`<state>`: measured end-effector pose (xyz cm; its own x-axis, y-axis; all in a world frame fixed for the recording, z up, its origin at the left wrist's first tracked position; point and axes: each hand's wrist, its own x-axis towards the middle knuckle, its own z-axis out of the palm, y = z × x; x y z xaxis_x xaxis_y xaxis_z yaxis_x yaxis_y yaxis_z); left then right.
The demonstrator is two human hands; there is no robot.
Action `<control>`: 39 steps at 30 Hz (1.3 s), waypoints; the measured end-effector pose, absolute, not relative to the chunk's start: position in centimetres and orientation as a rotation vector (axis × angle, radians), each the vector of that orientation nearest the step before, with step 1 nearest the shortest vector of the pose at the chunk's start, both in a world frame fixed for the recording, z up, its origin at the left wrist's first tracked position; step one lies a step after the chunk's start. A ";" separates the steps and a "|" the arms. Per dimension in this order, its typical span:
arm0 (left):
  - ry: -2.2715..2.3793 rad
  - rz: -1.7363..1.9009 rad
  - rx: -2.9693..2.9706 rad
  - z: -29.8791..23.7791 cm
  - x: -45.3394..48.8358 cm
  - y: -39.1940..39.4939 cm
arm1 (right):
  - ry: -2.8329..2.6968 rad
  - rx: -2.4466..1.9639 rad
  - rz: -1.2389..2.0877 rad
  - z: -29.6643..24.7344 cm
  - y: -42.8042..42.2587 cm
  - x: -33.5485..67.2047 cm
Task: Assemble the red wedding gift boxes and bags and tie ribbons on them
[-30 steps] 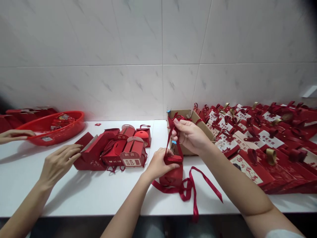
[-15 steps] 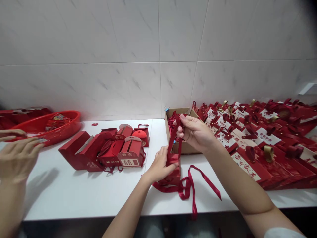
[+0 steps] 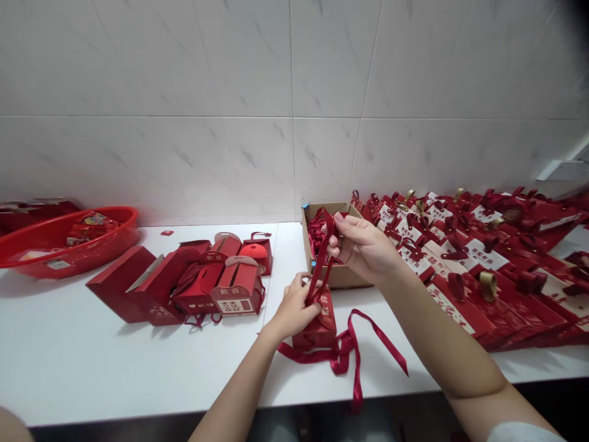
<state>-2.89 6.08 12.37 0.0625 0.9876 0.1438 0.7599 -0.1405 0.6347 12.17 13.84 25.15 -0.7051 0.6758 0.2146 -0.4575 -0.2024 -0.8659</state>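
A small red gift box (image 3: 316, 334) stands on the table, dark-red satin ribbon (image 3: 322, 261) rising from its top. My left hand (image 3: 294, 310) is closed around the box's upper left side, thumb and fingers on either side of the ribbon's base. Above it, my right hand (image 3: 368, 248) pinches the raised ribbon between thumb and fingers. A loose length of ribbon (image 3: 354, 341) curls over the table in front of the box, its end hanging over the front edge. Part of the box top is hidden behind my left hand.
Behind the box stands a cardboard carton (image 3: 343, 279) holding red ribbons. Many red gift bags (image 3: 464, 307) crowd the right side. Several small red boxes (image 3: 237, 285) are grouped left, near a red plastic basin (image 3: 92, 258) with packets. A person's limb (image 3: 13, 426) shows at lower left.
The other person's hands at the left have withdrawn from the basin. My left hand has shifted slightly, showing more of the box top. My right hand still holds the ribbon up.
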 end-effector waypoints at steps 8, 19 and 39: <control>1.699 0.565 2.135 13.1 -3.4 5.5 | -1.282 -0.310 1.925 25.1 14.7 12.7; 1.729 0.369 2.257 13.0 -3.4 5.7 | -1.417 -0.382 1.907 25.4 14.5 12.7; 1.688 0.503 2.270 13.0 -3.5 5.2 | -2.730 -0.162 0.385 28.0 14.0 16.7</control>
